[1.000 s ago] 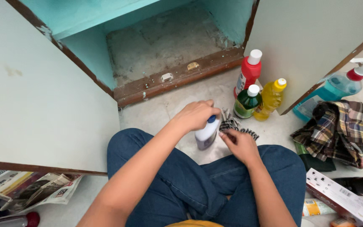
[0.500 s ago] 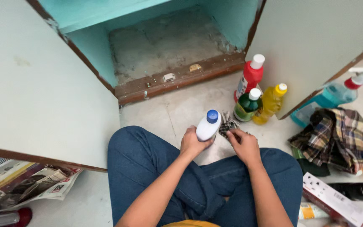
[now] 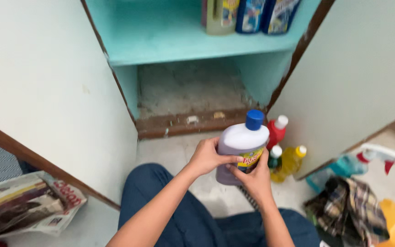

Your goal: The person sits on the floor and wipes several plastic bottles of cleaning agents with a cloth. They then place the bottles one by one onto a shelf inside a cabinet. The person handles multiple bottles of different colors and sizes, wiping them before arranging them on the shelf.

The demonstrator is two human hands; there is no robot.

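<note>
I hold a white bottle [image 3: 240,146] with a blue cap and purple liquid upright in front of me, above my knees. My left hand [image 3: 206,157] grips its left side and my right hand [image 3: 253,178] cups its lower right side, with a striped cloth hanging below that hand. Behind the bottle an open cupboard [image 3: 193,87] shows a turquoise shelf and a bare, dusty bottom compartment.
A red bottle [image 3: 276,131], a green bottle [image 3: 274,158] and a yellow bottle [image 3: 291,160] stand on the floor by the right door. A blue spray bottle [image 3: 357,161] and a plaid cloth [image 3: 350,210] lie right. Newspapers [image 3: 24,206] lie left. Several bottles [image 3: 248,16] stand on the shelf.
I lifted the white bottle off the floor and raised it in both hands. My view tilted up, so the cupboard shelf and its bottles came into sight.
</note>
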